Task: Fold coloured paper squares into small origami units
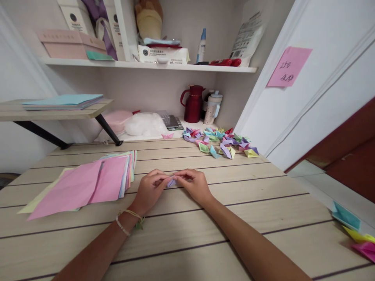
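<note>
Both hands meet over the middle of the striped wooden table, pinching a small folded piece of purple paper (171, 182). My left hand (150, 189), with bracelets at the wrist, grips its left side between thumb and fingers. On the other side, my right hand (193, 185) holds it the same way. Fingers cover much of the paper, so its full shape is hidden. Left of my hands lies a fanned stack of coloured paper sheets (79, 183), pink on top. Beyond my right hand sits a pile of folded paper boats (219, 140) in several colours.
A small raised shelf (96, 109) on black legs, carrying blue-topped paper (63, 100), stands at the back left. A red jug (193, 104) and a pale cup (213, 109) stand behind the boats. More folded paper (347, 216) lies at the right edge.
</note>
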The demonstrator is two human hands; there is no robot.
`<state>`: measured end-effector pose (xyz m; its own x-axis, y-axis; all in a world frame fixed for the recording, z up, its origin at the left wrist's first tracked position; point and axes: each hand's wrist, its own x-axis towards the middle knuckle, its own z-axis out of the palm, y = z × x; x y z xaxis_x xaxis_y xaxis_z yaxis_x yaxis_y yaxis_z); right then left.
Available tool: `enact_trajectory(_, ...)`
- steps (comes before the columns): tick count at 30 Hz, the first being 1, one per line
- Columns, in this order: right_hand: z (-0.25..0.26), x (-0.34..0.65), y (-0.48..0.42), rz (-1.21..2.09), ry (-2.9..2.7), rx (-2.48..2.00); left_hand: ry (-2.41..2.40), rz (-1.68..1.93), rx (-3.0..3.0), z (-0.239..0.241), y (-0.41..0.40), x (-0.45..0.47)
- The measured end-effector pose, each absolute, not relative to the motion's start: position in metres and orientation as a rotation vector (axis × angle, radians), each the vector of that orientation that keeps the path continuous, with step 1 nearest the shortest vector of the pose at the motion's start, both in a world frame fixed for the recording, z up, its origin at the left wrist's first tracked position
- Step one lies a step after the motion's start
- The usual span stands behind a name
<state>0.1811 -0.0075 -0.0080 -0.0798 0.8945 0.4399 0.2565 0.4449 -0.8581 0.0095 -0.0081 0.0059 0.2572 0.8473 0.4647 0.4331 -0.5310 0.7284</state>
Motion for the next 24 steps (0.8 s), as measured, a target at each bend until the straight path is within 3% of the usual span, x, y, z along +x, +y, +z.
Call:
enact_trajectory(13,-0.0042,0.1776,-0.0101,0.890,-1.636,-1.059,1.207,1.359,1.856,0.0080,-0.0091,0.0068)
enact_trajectory(24,-0.0059,0.1763,-0.0088,0.949,-1.570,-1.027,1.119,1.282,1.802,0.0059,-0.0049,0.0057)
